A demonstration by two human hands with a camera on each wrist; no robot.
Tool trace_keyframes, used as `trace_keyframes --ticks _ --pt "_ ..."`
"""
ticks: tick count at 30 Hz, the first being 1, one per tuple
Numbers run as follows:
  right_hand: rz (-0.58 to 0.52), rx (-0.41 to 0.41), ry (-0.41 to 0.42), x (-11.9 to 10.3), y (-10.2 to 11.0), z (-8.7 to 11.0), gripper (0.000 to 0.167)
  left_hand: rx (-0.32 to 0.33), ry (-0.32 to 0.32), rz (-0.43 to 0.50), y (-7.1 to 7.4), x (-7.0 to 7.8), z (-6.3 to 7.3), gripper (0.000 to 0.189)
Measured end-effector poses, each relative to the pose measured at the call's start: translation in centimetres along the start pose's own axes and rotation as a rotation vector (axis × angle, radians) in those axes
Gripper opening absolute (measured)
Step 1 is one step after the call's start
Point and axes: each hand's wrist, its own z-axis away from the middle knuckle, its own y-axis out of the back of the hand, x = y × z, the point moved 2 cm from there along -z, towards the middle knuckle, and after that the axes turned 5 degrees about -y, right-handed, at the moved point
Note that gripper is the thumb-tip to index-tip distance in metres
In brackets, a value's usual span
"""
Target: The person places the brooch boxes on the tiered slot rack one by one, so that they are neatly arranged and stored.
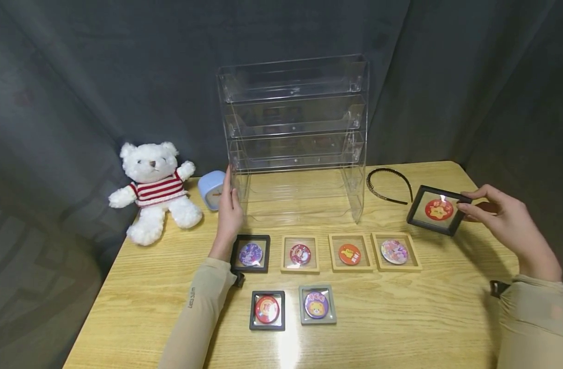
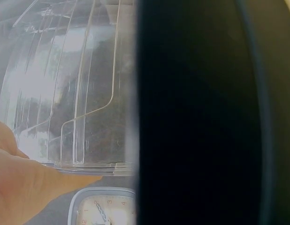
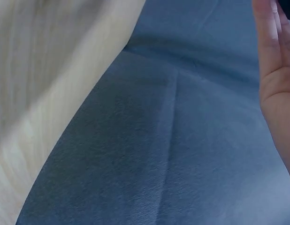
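At the right, my right hand (image 1: 507, 218) pinches a black-framed display case (image 1: 416, 210) by its side and holds it tilted above the table. A round red badge with a yellow star (image 1: 439, 209) shows inside it. My left hand (image 1: 229, 212) grips the left side panel of a clear acrylic display rack (image 1: 295, 166), thumb on one side and fingers along the outside. In the left wrist view, that hand (image 2: 32, 183) meets the rack's edge (image 2: 88, 168); a dark shape covers the right half. Only part of the right hand (image 3: 278, 89) shows in the right wrist view.
Display cases lie in front of the rack: a black one (image 1: 235, 254), wooden ones (image 1: 285, 254), a dark one (image 1: 266, 328) and a grey one (image 1: 317, 322) nearer. A white teddy bear (image 1: 154, 192) and blue clock (image 1: 210, 184) stand left. A black headband (image 1: 404, 179) lies right.
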Motion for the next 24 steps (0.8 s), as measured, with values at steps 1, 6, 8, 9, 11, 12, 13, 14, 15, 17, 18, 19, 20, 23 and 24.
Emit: trace_keyframes --ticks 1,6,8,9,11,12,13,14,15,17,18,19,20,23,24 --pt "0.002 0.003 -0.001 -0.2 0.0 -0.1 0.014 0.001 0.008 0.003 0.0 -0.1 0.0 0.06" --pt "-0.015 0.0 -0.001 -1.3 -0.5 -0.6 0.019 0.004 0.024 -0.003 0.1 0.0 0.2 0.061" --pt "-0.015 0.01 0.001 -1.8 -0.7 -0.9 0.021 0.002 0.016 -0.009 0.0 0.1 0.2 0.06" --pt "-0.024 0.014 0.009 -2.0 -0.8 -1.0 0.021 0.0 0.012 -0.008 0.0 0.1 0.2 0.06" --pt "-0.038 0.027 0.023 -2.6 -1.2 -1.4 0.022 -0.003 0.007 -0.007 0.0 0.2 0.1 0.06" --pt "-0.043 0.035 0.034 -2.9 -1.4 -1.6 0.022 -0.006 0.007 -0.01 0.0 0.2 0.1 0.06" --pt "-0.047 0.037 0.047 -3.2 -1.5 -1.8 0.022 -0.009 0.009 -0.01 -0.1 0.2 0.1 0.06" --pt "-0.053 0.04 0.061 -3.6 -1.6 -2.1 0.022 -0.012 0.006 -0.009 -0.1 0.1 0.1 0.059" --pt "-0.055 0.042 0.072 -3.9 -1.7 -2.3 0.021 -0.015 0.004 -0.007 -0.1 0.1 0.0 0.059" --pt "-0.053 0.044 0.088 -4.4 -1.9 -2.9 0.022 -0.017 -0.001 -0.003 -0.1 0.0 0.0 0.059" --pt "-0.055 0.043 0.099 -4.7 -1.9 -3.2 0.022 -0.018 -0.003 -0.001 -0.1 -0.1 -0.1 0.059" --pt "-0.058 0.042 0.11 -4.9 -2.0 -3.5 0.022 -0.018 -0.007 0.0 -0.1 -0.1 -0.1 0.059" --pt "-0.059 0.042 0.118 -5.2 -2.0 -3.9 0.022 -0.017 -0.011 0.002 -0.1 -0.1 -0.1 0.059" --pt "-0.059 0.045 0.129 -5.9 -2.1 -4.9 0.022 -0.018 -0.01 0.005 0.0 -0.1 -0.1 0.06" --pt "-0.057 0.047 0.13 -6.3 -2.2 -5.3 0.022 -0.018 -0.008 0.004 0.0 -0.1 -0.1 0.06"
